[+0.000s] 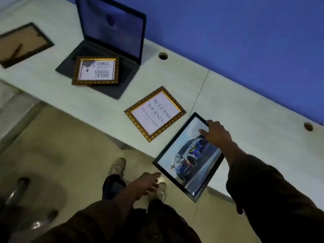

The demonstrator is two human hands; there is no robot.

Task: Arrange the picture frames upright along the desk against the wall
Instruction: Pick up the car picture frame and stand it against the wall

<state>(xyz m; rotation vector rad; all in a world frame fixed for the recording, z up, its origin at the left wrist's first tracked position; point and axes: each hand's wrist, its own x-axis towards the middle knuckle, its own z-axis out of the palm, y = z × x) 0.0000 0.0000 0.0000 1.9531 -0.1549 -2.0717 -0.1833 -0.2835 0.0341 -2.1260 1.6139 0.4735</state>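
Observation:
A black-framed car picture [185,160] lies flat, half over the desk's front edge. My right hand [216,131] grips its far corner, thumb on the glass. My left hand [146,184] reaches toward the frame's near corner with fingers apart, holding nothing. A gold-framed "Success" print [155,114] lies flat to the left. Another gold frame [96,70] rests on the laptop's keyboard. At the far left a black frame [22,43] lies face down, its brown back and stand showing.
An open laptop [112,30] stands on the pale desk [254,109] against the blue wall [245,41]. Two cable holes [163,56] sit near the wall. A chair base [19,193] is on the floor at lower left, my feet below the desk edge.

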